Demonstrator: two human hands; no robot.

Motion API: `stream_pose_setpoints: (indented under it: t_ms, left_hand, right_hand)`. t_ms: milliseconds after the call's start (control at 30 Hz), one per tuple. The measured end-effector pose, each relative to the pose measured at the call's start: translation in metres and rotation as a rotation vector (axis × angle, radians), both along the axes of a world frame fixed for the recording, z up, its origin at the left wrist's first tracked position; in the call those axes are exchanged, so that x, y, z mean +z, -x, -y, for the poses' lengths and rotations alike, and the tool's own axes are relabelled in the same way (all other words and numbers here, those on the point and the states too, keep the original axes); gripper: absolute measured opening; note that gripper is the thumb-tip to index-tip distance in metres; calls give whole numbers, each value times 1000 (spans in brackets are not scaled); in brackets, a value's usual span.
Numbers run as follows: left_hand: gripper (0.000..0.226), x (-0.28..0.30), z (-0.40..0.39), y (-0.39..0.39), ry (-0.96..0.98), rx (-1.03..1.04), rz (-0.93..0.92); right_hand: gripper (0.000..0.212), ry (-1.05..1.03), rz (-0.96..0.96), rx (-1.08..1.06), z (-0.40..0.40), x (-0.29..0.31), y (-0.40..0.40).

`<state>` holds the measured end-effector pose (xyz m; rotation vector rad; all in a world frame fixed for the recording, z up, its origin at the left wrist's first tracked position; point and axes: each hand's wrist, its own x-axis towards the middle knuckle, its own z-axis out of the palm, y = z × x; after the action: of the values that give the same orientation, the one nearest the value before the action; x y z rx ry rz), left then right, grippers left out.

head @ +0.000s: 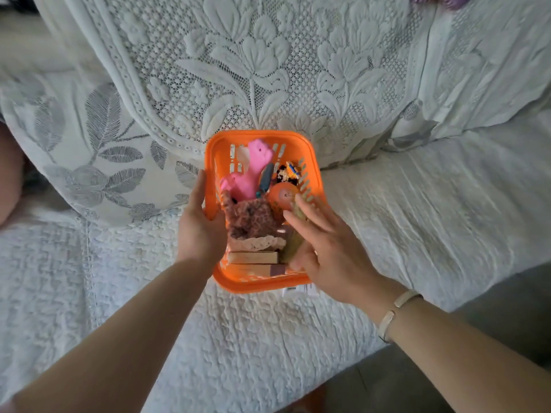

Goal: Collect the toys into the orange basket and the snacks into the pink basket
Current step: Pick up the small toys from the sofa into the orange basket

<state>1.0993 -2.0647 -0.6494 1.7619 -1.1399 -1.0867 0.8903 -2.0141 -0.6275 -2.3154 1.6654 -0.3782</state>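
One orange basket [310, 162] sits on the white sofa cover [417, 210], stuffed with one pink plush [250, 171], one brown knitted toy [253, 217], one orange ball [281, 195], one bead-like colourful bit at the back and two wooden blocks [253, 262] at its near end. Basket's far rim is right against the lace backrest drape [238, 61], with lots of open cushion to its right. Left hand [199, 231] grips the basket's left rim, while the right hand [325, 248] is loose with fingers spread over its right side, touching a yellowish stick-shaped toy [293, 242], can't tell if it's actually gripping.
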Motion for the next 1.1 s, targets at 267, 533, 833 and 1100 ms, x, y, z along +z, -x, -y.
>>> stream_pose_setpoints:
  t_ms: [267,533,833,1100]
  left_hand:
    - [77,-15,-20,-22,-39,-17,34]
    - [77,-37,-19,-37,-47,59,40]
    - [77,-57,-18,-39,-39,103,-19]
    - [79,-48,-17,-36,-81,69,26]
  right_hand:
    - [68,37,-36,-508,12,-30,62]
    - [84,-393,-204,-487,-20,-148,100]
    - [58,-360,-92,-576,-23,-205,79]
    - [62,-138,-142,-580,-14,-172,88]
